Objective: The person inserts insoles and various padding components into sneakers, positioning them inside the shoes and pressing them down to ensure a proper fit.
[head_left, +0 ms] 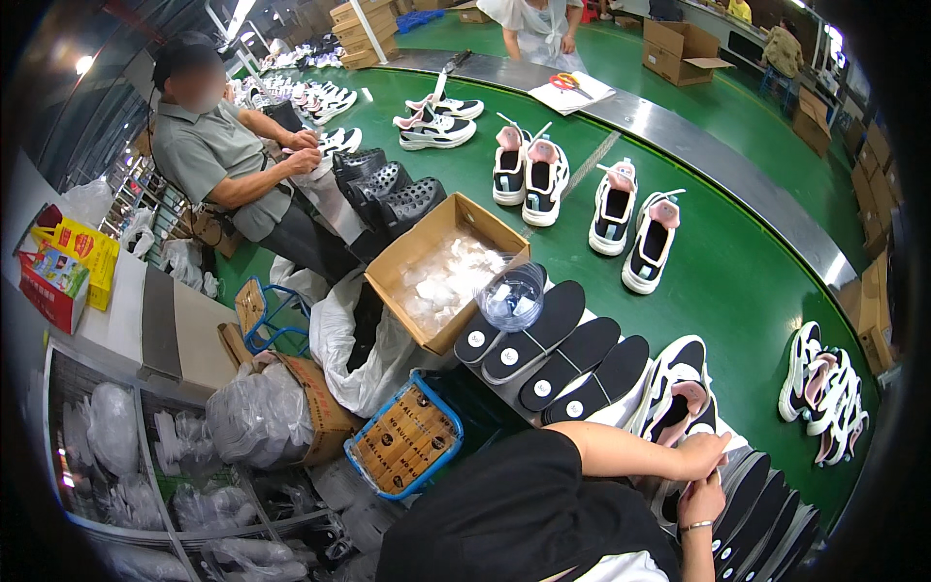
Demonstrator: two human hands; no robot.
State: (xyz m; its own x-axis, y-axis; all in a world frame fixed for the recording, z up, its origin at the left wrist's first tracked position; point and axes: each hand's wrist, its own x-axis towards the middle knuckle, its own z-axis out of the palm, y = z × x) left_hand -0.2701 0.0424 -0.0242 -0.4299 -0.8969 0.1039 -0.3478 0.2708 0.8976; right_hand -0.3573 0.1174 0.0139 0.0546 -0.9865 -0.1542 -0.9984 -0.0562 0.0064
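My left hand (702, 456) and my right hand (700, 501), with a bracelet at its wrist, meet close together above the near edge of the green table. Fingers of both are closed in a pinch; whatever lies between them is too small or hidden to make out. Just beyond them rests a white and black sneaker (671, 390) with a pink lining. Another shoe is partly hidden beneath my forearms. Black insoles (745, 500) stand in a row beside my right hand. More black insoles (574, 364), some tied with string, lie to the left of the sneaker.
A cardboard box (441, 211) holds crumpled white paper, with a clear plastic container (511, 296) at its corner. Sneaker pairs (613, 209) stand across the green table (698, 330). Black clogs (388, 194) sit near a co-worker (218, 160) at left. A blue-framed stool (405, 438) is beside me.
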